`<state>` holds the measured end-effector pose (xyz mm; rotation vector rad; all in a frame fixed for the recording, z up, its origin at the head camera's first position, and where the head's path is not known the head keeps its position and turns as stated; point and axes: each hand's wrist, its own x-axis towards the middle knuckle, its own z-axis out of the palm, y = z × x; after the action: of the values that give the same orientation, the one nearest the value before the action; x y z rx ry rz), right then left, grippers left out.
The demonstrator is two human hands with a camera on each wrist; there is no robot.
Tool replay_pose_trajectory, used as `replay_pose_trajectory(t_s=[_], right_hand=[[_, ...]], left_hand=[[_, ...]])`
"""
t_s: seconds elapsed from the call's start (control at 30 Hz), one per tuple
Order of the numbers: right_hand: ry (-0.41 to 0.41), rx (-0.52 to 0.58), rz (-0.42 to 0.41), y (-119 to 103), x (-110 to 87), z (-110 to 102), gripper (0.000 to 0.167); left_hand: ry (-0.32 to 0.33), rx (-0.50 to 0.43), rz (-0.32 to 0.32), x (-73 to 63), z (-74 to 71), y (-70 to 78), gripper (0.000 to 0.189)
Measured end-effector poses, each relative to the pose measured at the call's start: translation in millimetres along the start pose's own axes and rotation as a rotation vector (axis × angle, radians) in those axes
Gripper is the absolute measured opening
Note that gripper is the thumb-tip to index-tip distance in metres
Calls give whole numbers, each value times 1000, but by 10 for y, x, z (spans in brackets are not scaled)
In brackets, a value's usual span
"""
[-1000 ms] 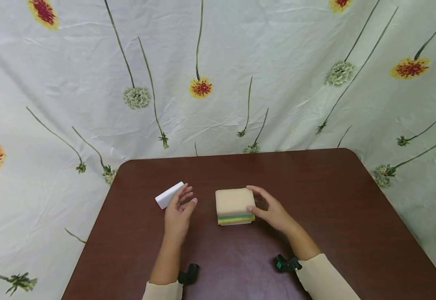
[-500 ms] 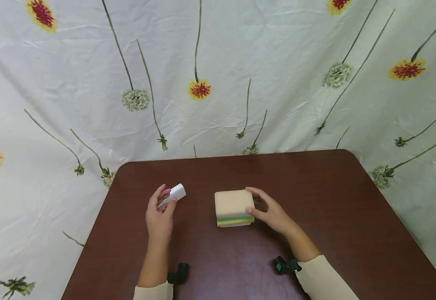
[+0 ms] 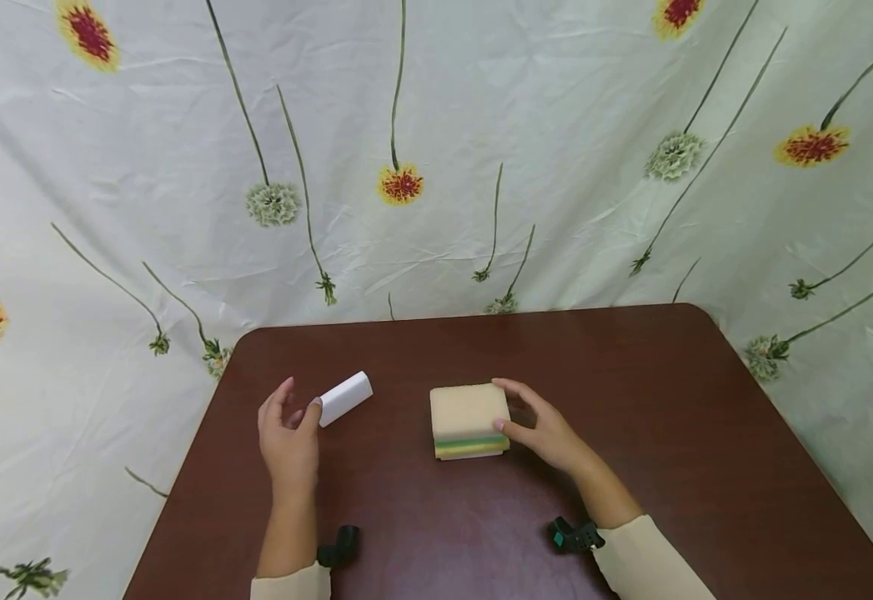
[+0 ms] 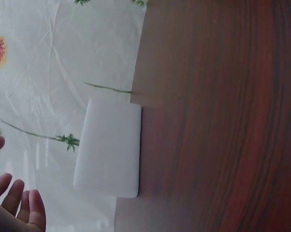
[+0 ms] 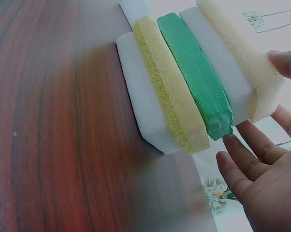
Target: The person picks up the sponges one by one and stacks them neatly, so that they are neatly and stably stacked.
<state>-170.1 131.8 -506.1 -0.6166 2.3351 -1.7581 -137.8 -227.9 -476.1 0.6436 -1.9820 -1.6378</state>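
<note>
A white block (image 3: 346, 398) lies on the table's left side, also large in the left wrist view (image 4: 109, 150). My left hand (image 3: 289, 442) is just left of it, fingers spread and loosely bent, thumb tip overlapping the block's near end in the head view. The left wrist view shows a gap between fingers and block. Mid-table stands a layered stack: beige sponge on top (image 3: 469, 412), then a white slab (image 5: 218, 63), a green slab (image 5: 196, 72), a yellow sponge (image 5: 169, 87) and a white slab below (image 5: 140, 92). My right hand (image 3: 549, 432) rests thumb and fingertips at the stack's right side.
The dark red-brown table (image 3: 669, 433) has rounded far corners. Behind it hangs a pale curtain (image 3: 579, 108) printed with flowers. Black wrist cameras (image 3: 574, 534) sit on both wrists.
My left hand has moved left, from over the block's right end to beyond its left end. The white block now lies slightly further right. The right hand stays at the stack.
</note>
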Motion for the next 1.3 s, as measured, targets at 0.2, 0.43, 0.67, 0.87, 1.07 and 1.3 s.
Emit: replay_pose_trajectory(t_s=[0.2,0.43,0.67,0.87,1.07,1.3], right_hand=[[2,-16,4,-3,-15,5,63],[6,-12,9,-9,-17,4,62],[0,-4,6,-19,-11,-7,63],[6,9,5,-19,-9,-8,61],[9,-1,5,-18,-15,-4,60],[6,-8,6,-30,-17,-7,61]], left_hand=[[-19,57,-38,75,-98,-87,59],[-99,120,-108,150,-162,-165,63],[-204,208,-162,202,-190,-205,63],[-319,265,-185,227,-182,-253,61],[-344,232,-211,232,-152,-310,55],[-316,255,-184,212,-104,-340,39]])
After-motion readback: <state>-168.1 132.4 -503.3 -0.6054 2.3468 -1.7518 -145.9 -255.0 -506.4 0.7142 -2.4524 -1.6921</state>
